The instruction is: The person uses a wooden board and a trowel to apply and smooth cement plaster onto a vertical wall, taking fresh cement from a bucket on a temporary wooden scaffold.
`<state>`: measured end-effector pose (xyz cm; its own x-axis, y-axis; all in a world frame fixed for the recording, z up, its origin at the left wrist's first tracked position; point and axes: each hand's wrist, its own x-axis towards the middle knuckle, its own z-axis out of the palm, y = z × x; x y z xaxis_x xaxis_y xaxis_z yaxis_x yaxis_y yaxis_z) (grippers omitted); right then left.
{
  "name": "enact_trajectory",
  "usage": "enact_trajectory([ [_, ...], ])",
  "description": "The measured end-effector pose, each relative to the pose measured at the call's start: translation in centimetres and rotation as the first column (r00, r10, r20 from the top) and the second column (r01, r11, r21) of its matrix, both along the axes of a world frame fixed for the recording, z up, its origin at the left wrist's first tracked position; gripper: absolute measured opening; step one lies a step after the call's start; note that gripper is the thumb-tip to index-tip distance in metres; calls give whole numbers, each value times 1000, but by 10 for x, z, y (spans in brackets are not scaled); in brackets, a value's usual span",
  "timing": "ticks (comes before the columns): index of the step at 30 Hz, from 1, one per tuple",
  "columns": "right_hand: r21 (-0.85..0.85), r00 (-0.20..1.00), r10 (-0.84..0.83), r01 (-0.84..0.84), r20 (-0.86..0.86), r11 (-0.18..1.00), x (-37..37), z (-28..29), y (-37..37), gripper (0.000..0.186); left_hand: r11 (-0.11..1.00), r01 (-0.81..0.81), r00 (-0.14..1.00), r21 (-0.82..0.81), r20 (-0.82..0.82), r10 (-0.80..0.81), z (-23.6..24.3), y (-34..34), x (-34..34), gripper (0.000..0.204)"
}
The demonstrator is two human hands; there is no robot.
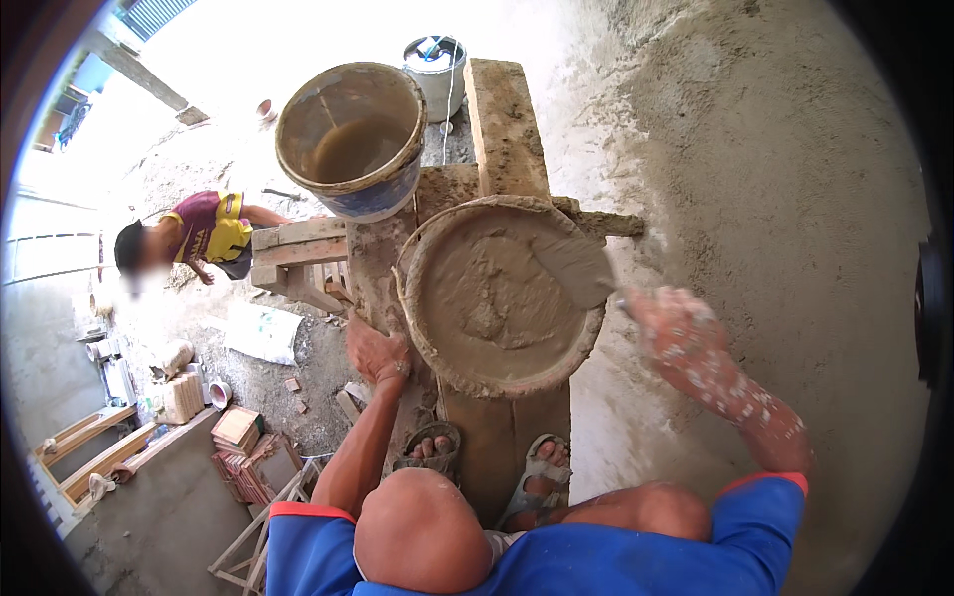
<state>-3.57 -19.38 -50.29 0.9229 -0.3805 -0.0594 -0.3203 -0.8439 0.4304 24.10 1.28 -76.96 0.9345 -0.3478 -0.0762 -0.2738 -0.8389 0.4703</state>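
My right hand [676, 328], spattered with mortar, is closed around the handle of a trowel [576, 268]. The trowel's mortar-coated blade lies over the right side of a round tub [429, 350], touching the wet grey mortar [497, 293] inside. The tub sits on wooden planks [422, 372] in front of me. My left hand [378, 353] grips the plank's left edge, beside the tub; some of its fingers are hidden. Beyond the tub to the left stands a larger bucket [388, 184] with murky water in it.
A rough plastered wall [775, 199] rises on the right. My sandalled feet [542, 467] are on the planks. Down on the left, another person [204, 233] bends near a wooden frame [303, 243]. Stacked tiles [253, 457], a white sack [263, 333] and a pail [437, 84] stand below.
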Motion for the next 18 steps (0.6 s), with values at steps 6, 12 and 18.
enact_trajectory([
  [6,808,935,-353,192,20,556,29,-20,15,35,991,-20,989,132,-143,39,14,2,2,72],
  [12,816,878,-478,275,3,509,14,-30,25,38,997,-56,995,43,-77,60,10,1,2,68],
  [18,774,870,-491,279,47,569,24,4,16,40,982,3,991,187,-129,22,-22,15,14,68],
])
